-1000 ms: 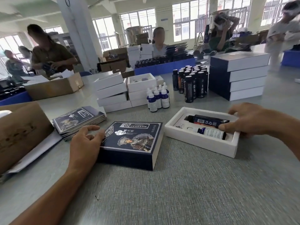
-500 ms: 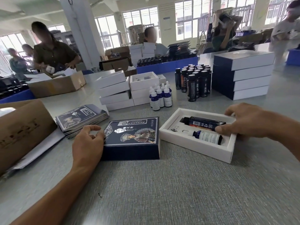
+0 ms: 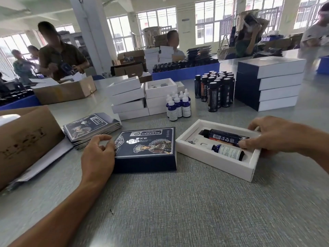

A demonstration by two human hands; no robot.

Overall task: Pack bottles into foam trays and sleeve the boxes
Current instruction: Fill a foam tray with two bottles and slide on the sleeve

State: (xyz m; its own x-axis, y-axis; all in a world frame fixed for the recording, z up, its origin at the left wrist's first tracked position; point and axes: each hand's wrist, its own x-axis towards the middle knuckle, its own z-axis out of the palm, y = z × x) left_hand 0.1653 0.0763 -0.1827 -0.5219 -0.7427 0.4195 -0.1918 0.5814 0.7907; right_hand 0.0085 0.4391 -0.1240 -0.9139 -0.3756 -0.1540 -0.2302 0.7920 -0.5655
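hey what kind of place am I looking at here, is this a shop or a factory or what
Most likely a packing workshop or small factory floor, not a shop. Stacks of identical white boxes, clusters of loose dark bottles and a pile of flat printed sleeves fill a long shared table, with other workers packing nearby.

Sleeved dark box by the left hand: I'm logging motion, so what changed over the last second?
The sleeved dark box turned from skewed to square-on under the left hand. The right hand stayed on the white tray, both bottles still seated.
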